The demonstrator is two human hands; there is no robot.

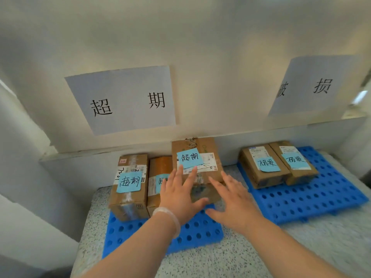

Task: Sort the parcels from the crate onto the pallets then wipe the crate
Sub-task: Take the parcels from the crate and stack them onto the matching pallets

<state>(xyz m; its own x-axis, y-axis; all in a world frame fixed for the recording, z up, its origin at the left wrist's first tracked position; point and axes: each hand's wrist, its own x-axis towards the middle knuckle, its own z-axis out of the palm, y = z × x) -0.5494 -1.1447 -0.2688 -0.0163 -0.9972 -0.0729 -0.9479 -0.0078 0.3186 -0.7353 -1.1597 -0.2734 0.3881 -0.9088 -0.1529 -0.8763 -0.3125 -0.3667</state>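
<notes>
On the left blue perforated plastic pallet (196, 235), the mid parcel, an orange-brown cardboard box (158, 167), is half hidden behind the left hand (180, 195). Its blue note is cut off, so the writing is only partly readable. The base of the tall brown cardboard box (197, 157) is covered by both hands, so can't tell how it sits. On the right white paper wall sign (309, 85) the left char. is blurred.

The tall box stands at the far right of the left pallet, by the wall ledge, w/ a blue handwritten sticky note (189, 158) + white shipping label on top. At far left is a taped brown cardboard box (130, 189) w/ its own blue note. The right blue perforated plastic pallet (313, 199), set apart, carries a left flat brown box (263, 167) touching a right flat brown box (295, 163), each w/ a blue note. Both pallets lie on a speckled grey-white surface (220, 257).

Left hand: fingers straight & spread, tips resting on the tall box top, gripping nothing. Right hand (232, 201): fingers straight & spread at the box's near-right corner, contact unclear.
</notes>
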